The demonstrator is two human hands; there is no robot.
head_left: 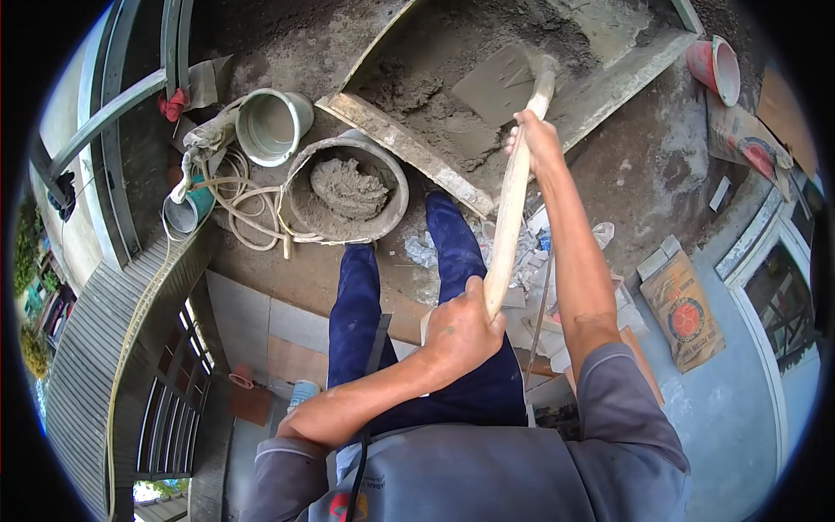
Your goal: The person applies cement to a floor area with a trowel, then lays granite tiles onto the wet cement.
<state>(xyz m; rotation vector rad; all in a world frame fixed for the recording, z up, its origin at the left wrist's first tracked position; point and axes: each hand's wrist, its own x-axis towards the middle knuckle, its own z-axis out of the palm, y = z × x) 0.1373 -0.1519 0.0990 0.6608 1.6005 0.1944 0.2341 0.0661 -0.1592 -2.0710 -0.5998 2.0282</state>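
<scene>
My left hand (pixel 465 326) is wrapped round the lower end of the pale wooden handle of a hoe (pixel 513 209), close to my thighs. Higher up, near the hoe's head, my right hand (pixel 535 139) is closed on the same handle. The hoe's broad blade, smeared grey, lies in wet mortar (pixel 426 104) inside a wooden-sided mixing trough (pixel 409 143). Just left of my feet stands a bucket (pixel 393 213) with a heap of mortar in it. Part of the blade's edge is hidden by mortar.
A bucket of water (pixel 304 109), a coiled hose (pixel 239 204) and a small green pail (pixel 202 202) are at the left. Crumpled bags and rubble (pixel 531 261) lie beside my right leg. A red bucket (pixel 703 61) and a paper sack (pixel 683 313) are at the right.
</scene>
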